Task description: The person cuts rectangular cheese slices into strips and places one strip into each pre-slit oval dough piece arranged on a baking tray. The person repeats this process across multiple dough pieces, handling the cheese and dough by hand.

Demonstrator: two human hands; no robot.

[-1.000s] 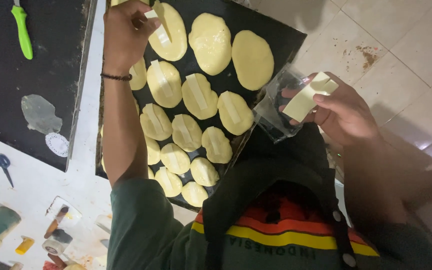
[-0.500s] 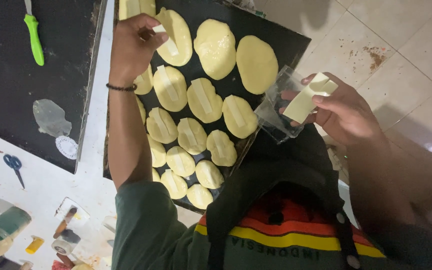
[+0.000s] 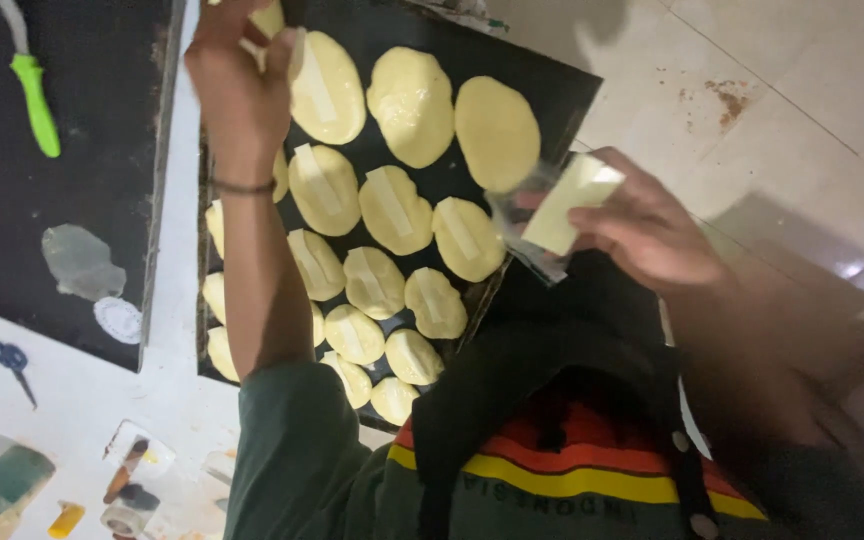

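Pale cheese strip [image 3: 270, 20] pinched in left hand [image 3: 237, 80]; right hand [image 3: 652, 230] grips plastic-wrapped cheese block [image 3: 572, 205].

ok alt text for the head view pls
Seen from above, a person's left hand reaches over a black tray of pale oval dough pieces, many topped with a cheese strip. The right hand holds a clear packet of cheese.

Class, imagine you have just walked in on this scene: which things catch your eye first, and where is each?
Pale oval dough pieces, many topped with a white strip, fill a black tray at the centre. The left hand reaches over the tray's far end, while the right hand holds a clear packet of pale slices beside the tray. A green-handled knife lies on the dark surface at far left.
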